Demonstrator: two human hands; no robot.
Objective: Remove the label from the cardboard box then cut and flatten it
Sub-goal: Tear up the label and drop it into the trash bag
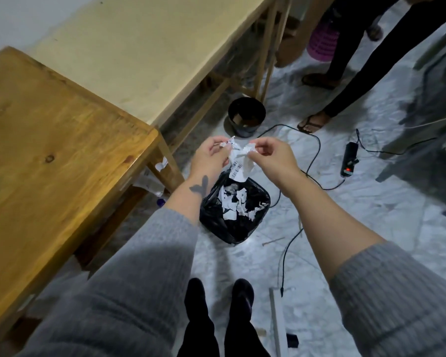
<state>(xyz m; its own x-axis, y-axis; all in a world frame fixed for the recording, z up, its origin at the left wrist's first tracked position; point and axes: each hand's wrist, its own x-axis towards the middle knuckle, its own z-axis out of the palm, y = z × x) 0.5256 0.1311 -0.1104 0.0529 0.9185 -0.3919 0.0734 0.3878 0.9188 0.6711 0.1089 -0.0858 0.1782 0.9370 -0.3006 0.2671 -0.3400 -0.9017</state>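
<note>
Though crumpled, label (238,161) w/ barcode, white.

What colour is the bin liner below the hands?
Black, glossy, in the head view; the liner holds white paper scraps.

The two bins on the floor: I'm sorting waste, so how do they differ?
The near bin is squarish, lined with a black bag and holds torn white paper; the far bin is round, unlined and shows brown scraps. The near bin sits below the hands, the far bin by the table legs. Both are black.
</note>
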